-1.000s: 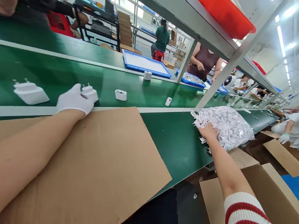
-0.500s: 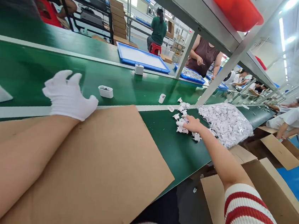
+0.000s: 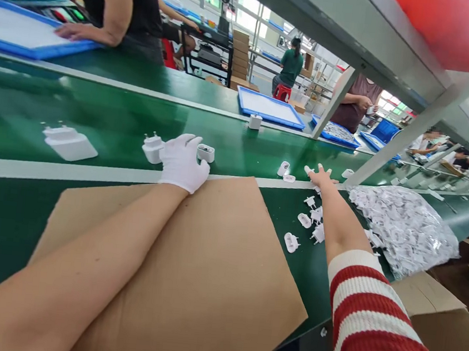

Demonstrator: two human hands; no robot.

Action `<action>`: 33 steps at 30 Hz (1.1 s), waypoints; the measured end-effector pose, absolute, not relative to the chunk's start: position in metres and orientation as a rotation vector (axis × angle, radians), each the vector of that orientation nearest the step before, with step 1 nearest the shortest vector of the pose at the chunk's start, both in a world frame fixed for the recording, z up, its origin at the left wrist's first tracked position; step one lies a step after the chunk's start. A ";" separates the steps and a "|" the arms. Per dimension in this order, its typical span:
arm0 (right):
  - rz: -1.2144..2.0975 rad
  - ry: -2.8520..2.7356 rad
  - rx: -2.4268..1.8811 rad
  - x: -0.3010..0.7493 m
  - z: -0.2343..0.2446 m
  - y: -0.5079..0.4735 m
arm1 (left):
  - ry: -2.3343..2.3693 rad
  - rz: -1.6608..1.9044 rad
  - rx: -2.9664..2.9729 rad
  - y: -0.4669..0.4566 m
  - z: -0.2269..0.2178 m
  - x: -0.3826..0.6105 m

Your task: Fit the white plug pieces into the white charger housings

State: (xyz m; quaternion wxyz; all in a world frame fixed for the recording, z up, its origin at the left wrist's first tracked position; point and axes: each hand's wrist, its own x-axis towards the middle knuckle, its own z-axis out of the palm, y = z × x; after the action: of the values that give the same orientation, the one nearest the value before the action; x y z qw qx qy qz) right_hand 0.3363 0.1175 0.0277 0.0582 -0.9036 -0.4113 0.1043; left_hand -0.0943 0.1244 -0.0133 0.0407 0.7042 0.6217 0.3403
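My left hand (image 3: pixel 183 162), in a white glove, hovers at the near edge of the green conveyor belt (image 3: pixel 113 137), thumb apart from the extended fingers. On its left side a white charger with plug pins (image 3: pixel 152 148) appears to touch it or lie just behind it; on its right is a white oval charger housing (image 3: pixel 206 153). My right hand (image 3: pixel 321 177), white covers on its fingertips, reaches over the belt's near edge with fingers spread. Under and in front of its wrist lie loose white plug pieces (image 3: pixel 316 215). Whatever is beneath its palm is hidden.
A cardboard sheet (image 3: pixel 207 273) lies under my left forearm. A clear bag of white parts (image 3: pixel 405 227) is on the right. Another charger (image 3: pixel 70 142) sits on the belt at left. A slanted metal post (image 3: pixel 393 142) stands beyond my right hand. Co-workers are across the belt.
The view has shifted, with things appearing farther right. My right hand has left the plug pile and moved forward to the belt. My left hand is now close beside the chargers.
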 end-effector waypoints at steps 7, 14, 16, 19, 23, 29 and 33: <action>0.326 -1.909 -2.471 0.305 0.015 0.136 | 1.972 0.851 2.056 0.136 -0.023 -0.097; 0.356 -2.300 -1.928 0.271 0.019 0.093 | 1.965 0.869 1.817 0.146 -0.029 -0.105; 0.436 -2.350 -1.835 0.267 0.021 0.075 | 1.963 0.916 1.772 0.147 -0.029 -0.108; 0.581 -2.379 -1.773 0.267 0.026 0.046 | 1.973 0.983 1.708 0.147 -0.027 -0.111; 0.655 -2.362 -1.879 0.274 0.043 0.015 | 2.071 0.985 1.559 0.154 -0.023 -0.118; 0.333 -1.988 -2.044 0.271 0.059 0.032 | 2.142 0.985 1.468 0.167 -0.013 -0.114; 0.385 -1.856 -2.135 0.249 0.041 0.075 | 1.883 1.016 1.801 0.137 0.003 -0.099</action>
State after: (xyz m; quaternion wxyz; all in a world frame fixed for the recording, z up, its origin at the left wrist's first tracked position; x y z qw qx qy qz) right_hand 0.2487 0.0749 0.0414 0.1428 -0.7401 -0.6434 0.1336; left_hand -0.0994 0.1366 0.0031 0.1716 0.6345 0.6632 0.3579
